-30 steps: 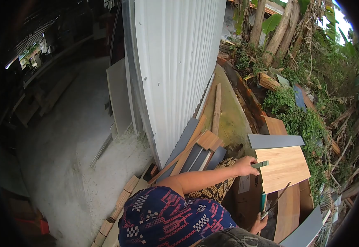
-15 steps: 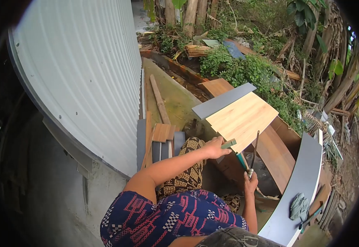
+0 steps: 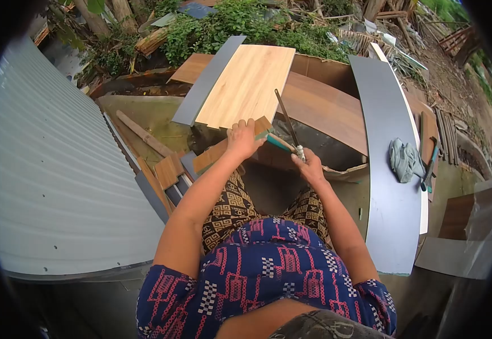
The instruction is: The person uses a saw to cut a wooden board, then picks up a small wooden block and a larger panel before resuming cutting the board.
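My left hand (image 3: pixel 243 138) has its fingers closed on a small wooden piece (image 3: pixel 263 125) with a greenish edge, at the near edge of a light wood board (image 3: pixel 249 85). A long narrow dark blade (image 3: pixel 286 117) points up and away from my right hand (image 3: pixel 309 165), whose fingers are wrapped round its whitish handle (image 3: pixel 300 151). Between the hands lies a teal-and-tan strip (image 3: pixel 280 142); what holds it is unclear. Against the light board's left side lies a narrow grey plank (image 3: pixel 209 82).
Brown planks (image 3: pixel 325 107) lie beyond my right hand. A long grey panel (image 3: pixel 384 152) at right carries a crumpled cloth (image 3: pixel 406 161), with a dark-and-teal tool (image 3: pixel 430 165) beside it. Short wood offcuts (image 3: pixel 168 170) and a corrugated metal wall (image 3: pixel 59 186) are at left.
The view has swung right, bringing more of the grey panel and cloth in. My left hand has moved from the greenish-edged piece's end to the board's near edge, closer to my right hand.
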The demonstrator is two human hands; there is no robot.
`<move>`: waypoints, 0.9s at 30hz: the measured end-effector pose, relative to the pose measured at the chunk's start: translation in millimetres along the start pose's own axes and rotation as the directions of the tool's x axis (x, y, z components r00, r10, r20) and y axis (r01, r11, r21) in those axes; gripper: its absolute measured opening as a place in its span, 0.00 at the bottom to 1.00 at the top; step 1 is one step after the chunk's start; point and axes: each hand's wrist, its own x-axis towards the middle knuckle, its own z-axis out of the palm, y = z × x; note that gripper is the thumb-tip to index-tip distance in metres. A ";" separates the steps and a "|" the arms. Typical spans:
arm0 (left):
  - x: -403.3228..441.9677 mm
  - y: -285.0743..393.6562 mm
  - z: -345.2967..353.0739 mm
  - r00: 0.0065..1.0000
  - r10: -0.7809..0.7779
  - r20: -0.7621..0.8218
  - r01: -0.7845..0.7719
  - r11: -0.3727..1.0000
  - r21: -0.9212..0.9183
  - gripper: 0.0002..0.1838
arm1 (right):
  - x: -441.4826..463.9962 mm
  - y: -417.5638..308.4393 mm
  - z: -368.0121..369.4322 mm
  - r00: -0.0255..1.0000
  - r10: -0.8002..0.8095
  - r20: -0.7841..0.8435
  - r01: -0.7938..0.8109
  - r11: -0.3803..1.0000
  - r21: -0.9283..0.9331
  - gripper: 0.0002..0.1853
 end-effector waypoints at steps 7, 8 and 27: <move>5.5 7.6 19.5 0.999 -0.015 -0.035 0.015 1.000 0.025 0.32 | -1.4 -8.2 -2.0 1.000 -0.029 -0.006 0.028 0.999 -0.044 0.19; 5.0 8.8 19.0 0.999 -0.021 -0.034 0.022 0.999 0.045 0.32 | -1.0 -7.9 -0.9 1.000 -0.024 -0.014 0.023 0.998 -0.058 0.20; 9.4 7.4 17.9 0.999 -0.033 -0.016 0.035 0.993 0.115 0.38 | -24.0 -44.8 10.4 0.997 -0.050 0.050 0.064 0.943 -0.326 0.16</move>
